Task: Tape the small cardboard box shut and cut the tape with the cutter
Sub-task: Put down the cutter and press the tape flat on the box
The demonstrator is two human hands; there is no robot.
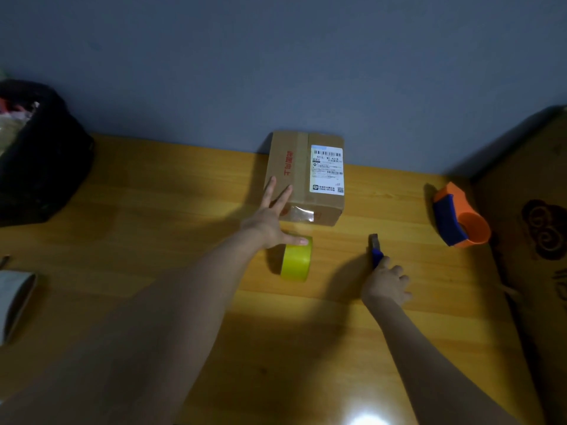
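A small cardboard box (305, 176) with a white shipping label and red print lies against the wall on the wooden table. Clear tape runs over its near edge. My left hand (270, 219) is spread open, fingertips touching the box's near left corner and thumb resting on top of a yellow tape roll (296, 260) that stands on edge just in front of the box. To the right, my right hand (387, 282) is closed around a blue cutter (376, 251) whose tip points toward the box, low over the table.
An orange and blue tape dispenser (460, 217) sits at the right. A large brown box (534, 234) stands at the right edge. A black bin (40, 151) is at the left, and a white object (15, 297) lies by the left edge.
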